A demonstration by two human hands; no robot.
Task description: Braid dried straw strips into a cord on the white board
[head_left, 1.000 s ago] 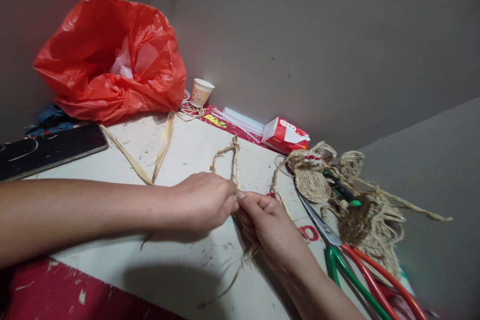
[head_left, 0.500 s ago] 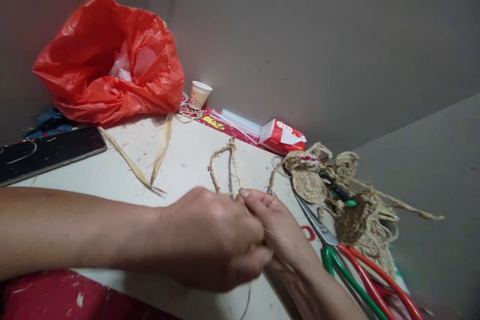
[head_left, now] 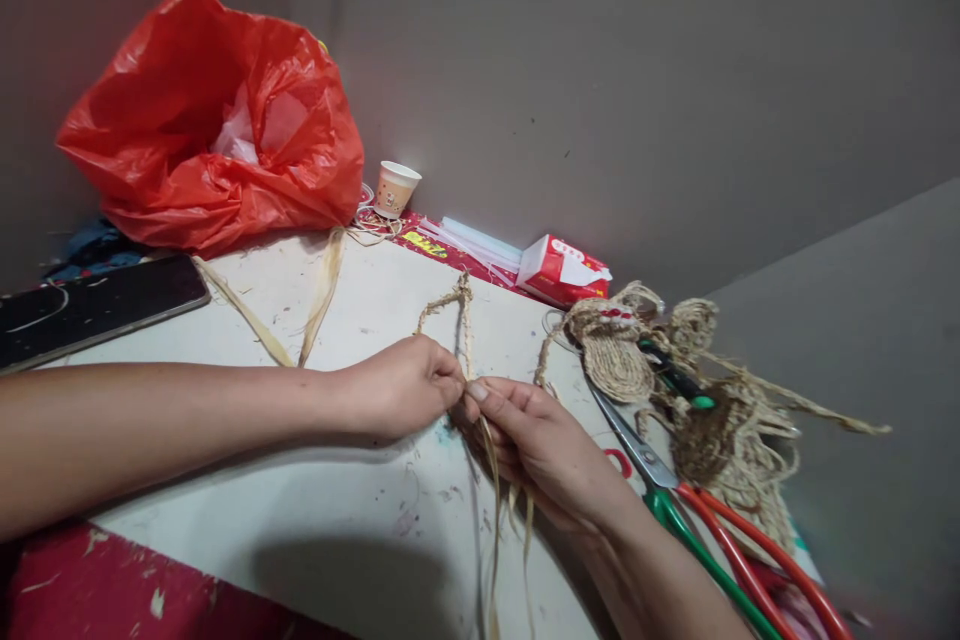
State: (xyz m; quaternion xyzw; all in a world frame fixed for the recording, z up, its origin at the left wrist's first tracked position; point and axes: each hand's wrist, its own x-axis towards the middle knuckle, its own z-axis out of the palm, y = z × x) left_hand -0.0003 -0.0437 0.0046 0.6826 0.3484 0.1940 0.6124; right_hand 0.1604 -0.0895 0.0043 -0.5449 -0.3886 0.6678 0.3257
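Observation:
My left hand (head_left: 401, 388) and my right hand (head_left: 536, 445) meet at the middle of the white board (head_left: 337, 520), both pinched shut on a braided straw cord (head_left: 459, 312). The finished braid runs away from my fingers in a narrow loop toward the wall. Loose pale straw strands (head_left: 501, 510) hang down from my right hand's fingers toward me. My left forearm lies across the board from the left edge.
A red plastic bag (head_left: 214, 115) sits at the back left with a dark phone (head_left: 97, 305) beside it. A paper cup (head_left: 395, 187), a red tissue pack (head_left: 562, 272), woven straw pieces (head_left: 675, 370) and scissors (head_left: 675, 505) with red and green handles lie to the right.
My left hand has dropped back from over my right hand to pinch beside it. The loose straw ends now hang straighter below my right hand.

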